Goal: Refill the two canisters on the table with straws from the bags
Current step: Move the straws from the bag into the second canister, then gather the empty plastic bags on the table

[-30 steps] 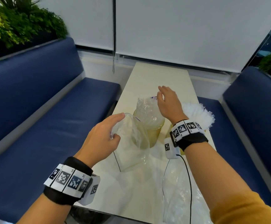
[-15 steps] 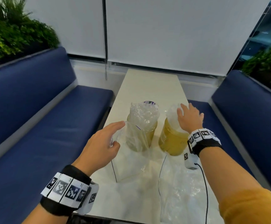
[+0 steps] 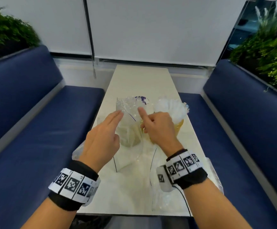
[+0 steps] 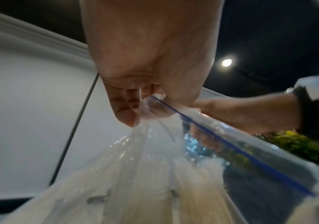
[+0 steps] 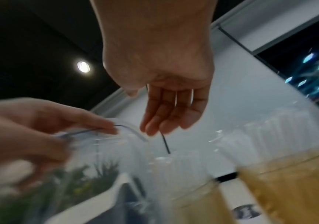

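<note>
Two yellowish canisters stand mid-table. Over the left canister (image 3: 131,138) is a clear zip bag (image 3: 128,105) with a blue line. The right canister (image 3: 180,126) holds a bunch of white straws (image 3: 170,107). My left hand (image 3: 117,119) reaches the bag's left top edge. The left wrist view shows this left hand (image 4: 147,104) pinching the bag (image 4: 155,166) at its blue-lined rim. My right hand (image 3: 144,119) is between the canisters with its index finger raised beside the bag. In the right wrist view the right hand (image 5: 155,121) has loose fingers and holds nothing.
The white table (image 3: 142,80) runs away from me between two blue benches (image 3: 35,129). Flat clear bags lie on its near half (image 3: 164,195), one below the left canister (image 3: 127,157). Plants stand behind both bench backs.
My right hand left the right canister and came left to the bag over the left canister. My left hand rose to the bag's top edge and pinched it.
</note>
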Demonstrator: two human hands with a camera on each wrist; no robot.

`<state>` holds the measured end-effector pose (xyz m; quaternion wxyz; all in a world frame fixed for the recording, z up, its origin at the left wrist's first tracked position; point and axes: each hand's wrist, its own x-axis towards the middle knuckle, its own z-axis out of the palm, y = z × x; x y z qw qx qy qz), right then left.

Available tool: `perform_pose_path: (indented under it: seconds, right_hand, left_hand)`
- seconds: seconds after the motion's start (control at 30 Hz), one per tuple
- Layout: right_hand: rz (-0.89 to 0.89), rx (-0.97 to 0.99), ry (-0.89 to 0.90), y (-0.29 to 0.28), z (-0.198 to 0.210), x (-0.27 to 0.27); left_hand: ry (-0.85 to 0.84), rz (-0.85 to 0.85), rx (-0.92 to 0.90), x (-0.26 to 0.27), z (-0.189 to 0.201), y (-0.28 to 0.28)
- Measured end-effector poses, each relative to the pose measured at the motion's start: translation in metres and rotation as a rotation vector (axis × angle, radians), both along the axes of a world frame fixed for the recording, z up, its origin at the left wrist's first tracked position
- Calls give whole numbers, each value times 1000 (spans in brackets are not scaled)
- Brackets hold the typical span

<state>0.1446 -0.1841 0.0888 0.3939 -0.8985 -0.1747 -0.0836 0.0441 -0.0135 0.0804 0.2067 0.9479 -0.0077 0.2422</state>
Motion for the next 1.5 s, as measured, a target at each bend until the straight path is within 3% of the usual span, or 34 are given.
perform_pose_path:
  seconds: [0.13, 0.27, 0.33, 0.4, 0.43, 0.5, 0.6, 0.7, 0.77, 0.87, 1.0, 1.1, 1.23, 1.37, 1.5]
  right_hand:
    - [158, 386, 416, 7, 5, -32]
    - [157, 702, 547, -14, 14, -39]
    - [239, 755, 540, -31, 21, -45]
    - [338, 767, 524, -48, 27, -49]
    - [377, 765, 523, -55, 29, -51]
    - [418, 776, 513, -69, 30, -51]
    - [341, 846, 501, -86, 30, -48]
    - [222, 853, 538, -108, 30, -43]
    - [278, 768, 599, -131, 27, -40]
    - [274, 400, 577, -161, 21, -43]
    - [-86, 291, 392, -190, -4, -32]
    - [-291, 110, 213, -210, -22, -22]
    - [-457, -137, 192, -228, -33, -24]
    - [-577, -330, 300, -240, -63, -24]
    - [-457, -440, 625, -244, -124, -21]
  left_hand:
    - [-30, -185, 103, -13, 4, -34]
    - [-190, -389, 14, -34, 4, -40]
    - [-415, -252, -59, -37, 2, -27]
    - [-476, 47, -173, -30, -4, -9]
    - [-398, 190, -266, -26, -7, -1]
    - [-69, 340, -507, -17, -16, 10]
    - [261, 205, -916, -5, -24, 6]
    - [358, 31, -966, 3, -27, -13]
    - [299, -3, -952, 8, -29, -25]
    - [173, 39, -958, 15, -32, -36]
    - [109, 63, -812, 20, -46, -50]
    - [163, 8, -824, 23, -59, -68]
    - [322, -18, -855, 31, -79, -95]
    - [519, -8, -891, 34, -114, -114]
    - [605, 76, -659, 35, -147, -121]
